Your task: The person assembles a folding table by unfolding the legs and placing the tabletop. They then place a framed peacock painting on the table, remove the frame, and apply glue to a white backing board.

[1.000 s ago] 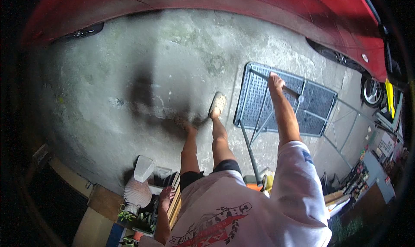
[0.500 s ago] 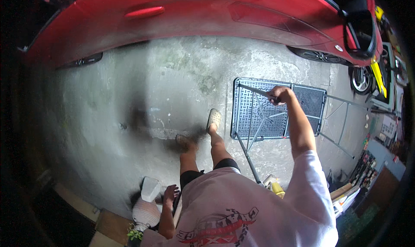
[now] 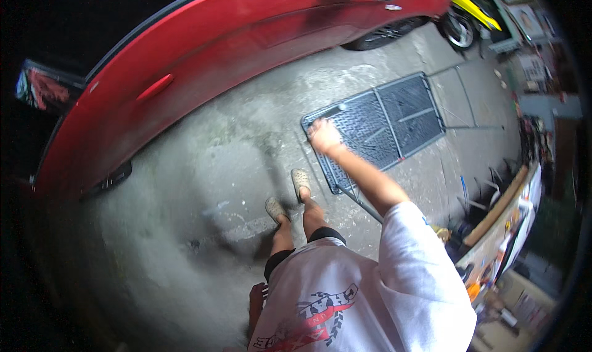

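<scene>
Grey, stained concrete floor (image 3: 203, 185) fills the scene, with a long red car (image 3: 246, 50) curving along its far side. Between the car and the person lies a dark, grid-patterned folding table (image 3: 394, 118), underside up, its thin metal legs (image 3: 462, 99) splayed on the far end. The person's right hand (image 3: 324, 136) reaches out at arm's length to the table's near corner, and the fingers appear curled onto the frame, though blur keeps it from being certain how firmly they close. The left hand (image 3: 256, 299) hangs low beside the person's hip, well away from the table; whether its fingers are apart or together cannot be told. Both feet in pale shoes (image 3: 290, 195) stand just beside the table's near edge.

Judging from this, the main risk is the one-handed hold on a corner: a wide, flat panel gripped there could twist or slip, dropping onto the toes just beside it. The car stands near enough that a swinging table end or a loose leg could scrape the paint. A thin rod (image 3: 361, 204) slanting by the person's legs, and the clutter (image 3: 493, 253) on the side of the table away from the car, could catch a foot if the person steps back without looking.
</scene>
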### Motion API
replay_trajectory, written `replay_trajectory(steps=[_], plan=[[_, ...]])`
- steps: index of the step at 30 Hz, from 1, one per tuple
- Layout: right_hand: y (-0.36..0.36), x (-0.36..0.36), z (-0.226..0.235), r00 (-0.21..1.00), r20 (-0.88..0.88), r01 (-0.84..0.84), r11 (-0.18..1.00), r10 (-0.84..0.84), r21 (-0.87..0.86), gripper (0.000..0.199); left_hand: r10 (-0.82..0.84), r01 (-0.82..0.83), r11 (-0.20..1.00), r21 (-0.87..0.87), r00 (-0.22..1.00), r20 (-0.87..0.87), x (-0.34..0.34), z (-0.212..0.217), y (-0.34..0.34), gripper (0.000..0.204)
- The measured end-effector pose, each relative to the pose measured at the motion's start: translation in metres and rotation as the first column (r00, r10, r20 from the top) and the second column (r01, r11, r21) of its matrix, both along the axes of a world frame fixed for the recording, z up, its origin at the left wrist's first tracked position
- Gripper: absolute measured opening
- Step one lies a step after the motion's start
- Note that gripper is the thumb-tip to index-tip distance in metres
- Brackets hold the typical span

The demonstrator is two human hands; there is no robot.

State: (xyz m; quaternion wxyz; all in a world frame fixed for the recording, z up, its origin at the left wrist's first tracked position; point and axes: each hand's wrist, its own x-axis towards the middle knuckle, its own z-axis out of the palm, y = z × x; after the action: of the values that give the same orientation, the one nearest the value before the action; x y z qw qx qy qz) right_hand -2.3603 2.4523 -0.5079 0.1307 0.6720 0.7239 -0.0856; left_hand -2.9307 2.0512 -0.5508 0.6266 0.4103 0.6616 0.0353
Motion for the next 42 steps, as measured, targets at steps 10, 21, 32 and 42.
replay_trajectory(steps=[10, 21, 32, 42], plan=[[-0.434, -0.014, 0.082, 0.432, -0.423, 0.877, 0.48, -0.796, -0.007, 0.044, 0.347, -0.345, 0.937, 0.051, 0.938, -0.022, -0.058, -0.021, 0.141, 0.027], [-0.582, 0.056, 0.015, 0.275, -0.77, 0.584, 0.736, -0.576, -0.342, 0.052, -0.301, 0.271, 0.946, 0.178, 0.938, 0.172, 0.362, 0.013, 0.093, 0.042], [-0.789, 0.329, -0.02, 0.195, -0.556, 0.705, 0.509, -0.808, -0.494, 0.049, -0.334, 0.632, 0.616, 0.469, 0.75, -0.571, 0.643, 0.012, -0.066, 0.032], [-0.765, 0.504, -0.05, 0.259, -0.593, 0.752, 0.545, -0.762, -0.372, 0.04, -0.024, 0.557, 0.732, 0.393, 0.597, -0.802, 0.687, 0.004, -0.058, 0.03]])
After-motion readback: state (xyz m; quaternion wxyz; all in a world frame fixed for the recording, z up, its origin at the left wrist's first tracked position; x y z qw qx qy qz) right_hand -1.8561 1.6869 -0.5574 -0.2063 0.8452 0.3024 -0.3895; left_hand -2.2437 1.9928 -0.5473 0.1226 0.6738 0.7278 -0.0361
